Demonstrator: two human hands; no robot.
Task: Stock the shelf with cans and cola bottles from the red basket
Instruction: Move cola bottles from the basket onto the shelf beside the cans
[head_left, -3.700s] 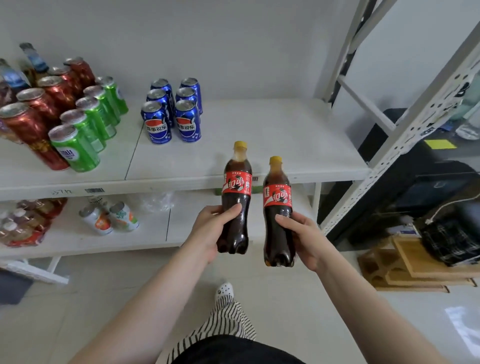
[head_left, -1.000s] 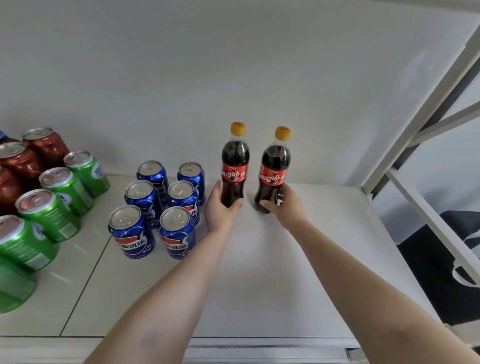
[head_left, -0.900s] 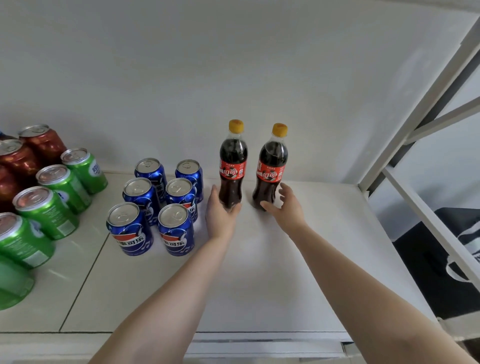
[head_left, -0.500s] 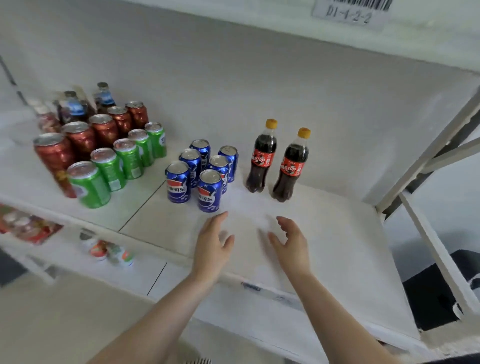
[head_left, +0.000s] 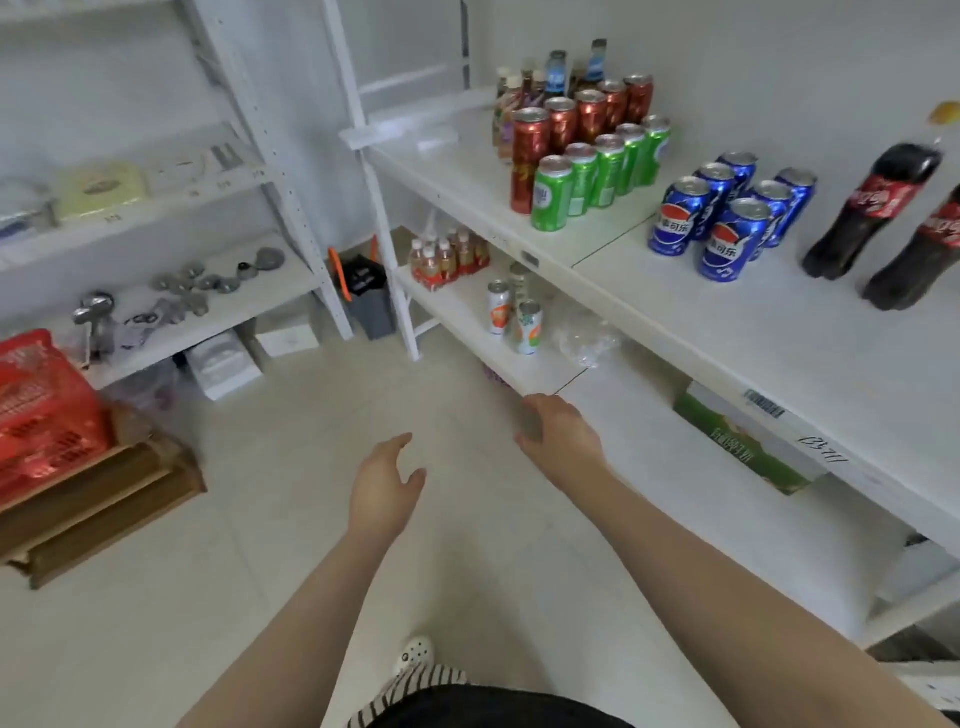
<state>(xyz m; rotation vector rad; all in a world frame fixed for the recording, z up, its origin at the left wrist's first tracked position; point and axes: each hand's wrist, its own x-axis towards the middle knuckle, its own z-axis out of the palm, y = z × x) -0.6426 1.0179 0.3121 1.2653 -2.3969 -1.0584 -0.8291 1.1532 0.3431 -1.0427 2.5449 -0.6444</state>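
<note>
Now both your left hand (head_left: 384, 486) and right hand (head_left: 561, 436) hang loose, holding nothing, below the shelf (head_left: 810, 353) bearing two cola bottles (head_left: 872, 208).

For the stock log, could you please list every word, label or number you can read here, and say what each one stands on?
"百事可乐": blue Pepsi cans, white characters on the front two.
Cola bottles: white script on red labels, too blurred to read.
Shelf edge: handwritten mark, perhaps "D3-711", not certain.
Barcode sticker on that edge: too small.
Green carton: pale characters, blurred.
Green cans, red cans: unreadable.
</note>
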